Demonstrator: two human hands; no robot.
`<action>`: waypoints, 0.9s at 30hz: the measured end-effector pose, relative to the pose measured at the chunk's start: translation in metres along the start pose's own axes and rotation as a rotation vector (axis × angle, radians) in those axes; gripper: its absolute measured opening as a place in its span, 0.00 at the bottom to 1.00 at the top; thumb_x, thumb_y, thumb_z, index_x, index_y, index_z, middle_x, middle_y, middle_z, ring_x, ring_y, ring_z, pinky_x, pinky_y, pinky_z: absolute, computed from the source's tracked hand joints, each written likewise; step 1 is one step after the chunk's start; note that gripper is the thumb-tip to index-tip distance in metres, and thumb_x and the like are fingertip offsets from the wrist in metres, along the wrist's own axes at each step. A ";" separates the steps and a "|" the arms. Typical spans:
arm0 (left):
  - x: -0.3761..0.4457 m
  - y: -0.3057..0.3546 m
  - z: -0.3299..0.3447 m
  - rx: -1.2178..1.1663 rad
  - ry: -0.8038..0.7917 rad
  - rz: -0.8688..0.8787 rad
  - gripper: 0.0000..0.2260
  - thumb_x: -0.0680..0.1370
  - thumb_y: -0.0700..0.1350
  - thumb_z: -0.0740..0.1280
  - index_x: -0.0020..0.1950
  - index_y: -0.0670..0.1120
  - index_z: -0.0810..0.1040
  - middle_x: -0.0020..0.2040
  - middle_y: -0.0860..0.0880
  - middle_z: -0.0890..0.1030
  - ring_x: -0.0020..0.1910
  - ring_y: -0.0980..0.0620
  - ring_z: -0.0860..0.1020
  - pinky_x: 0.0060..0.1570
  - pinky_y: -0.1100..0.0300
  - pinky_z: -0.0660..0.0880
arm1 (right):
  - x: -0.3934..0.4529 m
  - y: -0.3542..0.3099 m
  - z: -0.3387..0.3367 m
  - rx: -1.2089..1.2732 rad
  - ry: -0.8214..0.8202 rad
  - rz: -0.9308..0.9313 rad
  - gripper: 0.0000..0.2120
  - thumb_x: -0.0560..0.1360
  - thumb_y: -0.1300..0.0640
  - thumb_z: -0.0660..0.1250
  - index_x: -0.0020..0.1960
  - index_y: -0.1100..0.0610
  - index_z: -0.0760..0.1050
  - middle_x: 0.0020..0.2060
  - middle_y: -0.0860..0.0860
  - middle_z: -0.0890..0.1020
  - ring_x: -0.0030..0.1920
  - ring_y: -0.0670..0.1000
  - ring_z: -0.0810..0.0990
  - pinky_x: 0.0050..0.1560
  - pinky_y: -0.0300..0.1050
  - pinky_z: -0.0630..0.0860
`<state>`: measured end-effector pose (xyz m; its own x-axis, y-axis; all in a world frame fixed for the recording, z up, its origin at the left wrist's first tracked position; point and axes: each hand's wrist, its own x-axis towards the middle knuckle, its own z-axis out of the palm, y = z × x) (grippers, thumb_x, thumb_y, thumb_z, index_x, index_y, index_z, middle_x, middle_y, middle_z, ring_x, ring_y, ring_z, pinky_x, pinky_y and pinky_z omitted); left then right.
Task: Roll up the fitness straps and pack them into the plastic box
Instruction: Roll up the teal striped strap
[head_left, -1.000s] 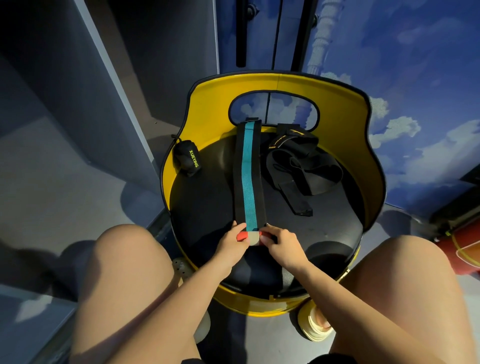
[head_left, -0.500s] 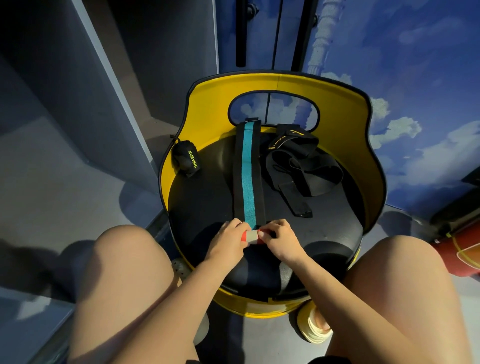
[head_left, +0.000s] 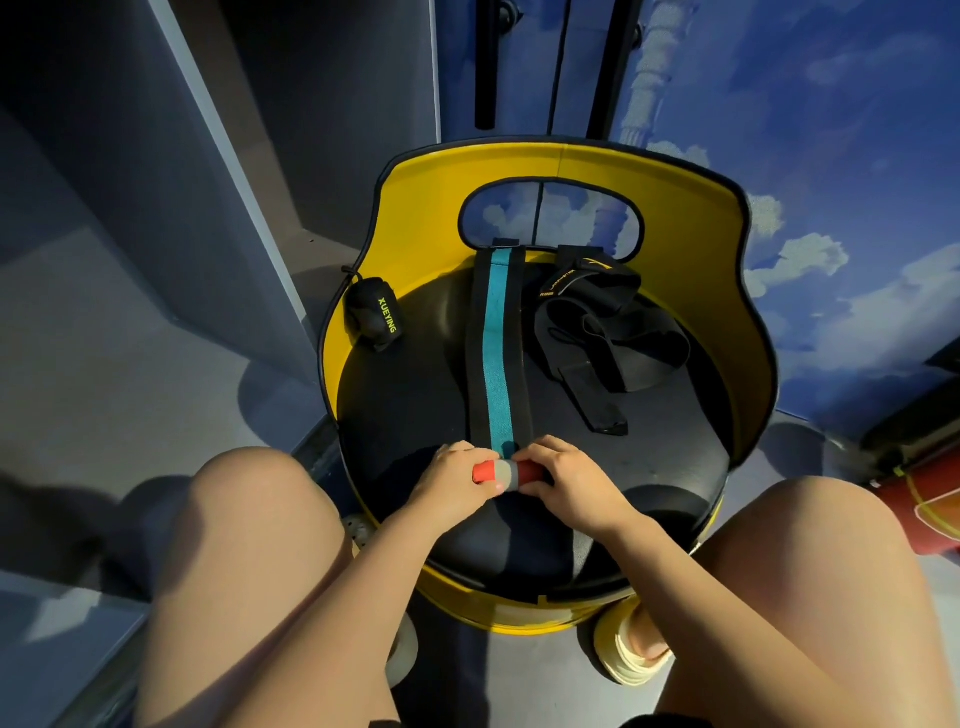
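both hands, left hand (head_left: 454, 480) and right hand (head_left: 569, 480), now grip the teal strap (head_left: 498, 364). its near end has formed a small roll since a second ago; rolling has started.

Three straps (head_left: 500, 353) (head_left: 608, 332) (head_left: 375, 319), two hands (head_left: 457, 480) (head_left: 574, 483), one chair (head_left: 691, 249).

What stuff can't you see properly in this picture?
Head view:
- Near end of the black strap with a teal stripe: wound into the roll, covered by the left hand and right hand.
- Small gold lettering on the tangled black straps: too small.
- Red cylinder: cut off by the right edge.
- Plastic box: not in view.
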<state>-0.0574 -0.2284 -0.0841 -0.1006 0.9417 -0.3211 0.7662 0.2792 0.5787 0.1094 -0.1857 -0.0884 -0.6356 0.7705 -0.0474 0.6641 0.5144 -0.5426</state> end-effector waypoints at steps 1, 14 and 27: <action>-0.002 -0.001 0.001 0.013 0.010 0.011 0.23 0.75 0.47 0.69 0.69 0.50 0.70 0.65 0.51 0.69 0.65 0.51 0.68 0.62 0.57 0.69 | 0.001 0.000 -0.001 0.009 -0.011 0.010 0.17 0.75 0.56 0.68 0.63 0.54 0.74 0.59 0.50 0.75 0.59 0.50 0.74 0.61 0.41 0.71; -0.009 0.001 -0.006 0.187 -0.039 0.093 0.20 0.75 0.47 0.69 0.66 0.53 0.70 0.64 0.53 0.71 0.63 0.50 0.70 0.61 0.53 0.70 | 0.004 0.002 -0.006 -0.023 -0.155 0.090 0.18 0.76 0.48 0.66 0.64 0.51 0.74 0.57 0.48 0.73 0.60 0.49 0.72 0.60 0.46 0.72; -0.005 0.000 0.003 -0.109 0.005 -0.005 0.21 0.78 0.42 0.65 0.71 0.49 0.68 0.70 0.50 0.65 0.69 0.50 0.65 0.65 0.58 0.66 | 0.000 -0.002 -0.011 -0.002 -0.060 0.088 0.20 0.72 0.52 0.71 0.62 0.54 0.74 0.57 0.50 0.78 0.56 0.49 0.76 0.56 0.39 0.72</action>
<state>-0.0550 -0.2333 -0.0842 -0.1080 0.9411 -0.3205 0.6923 0.3026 0.6551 0.1126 -0.1828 -0.0785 -0.5971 0.7889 -0.1452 0.7192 0.4463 -0.5326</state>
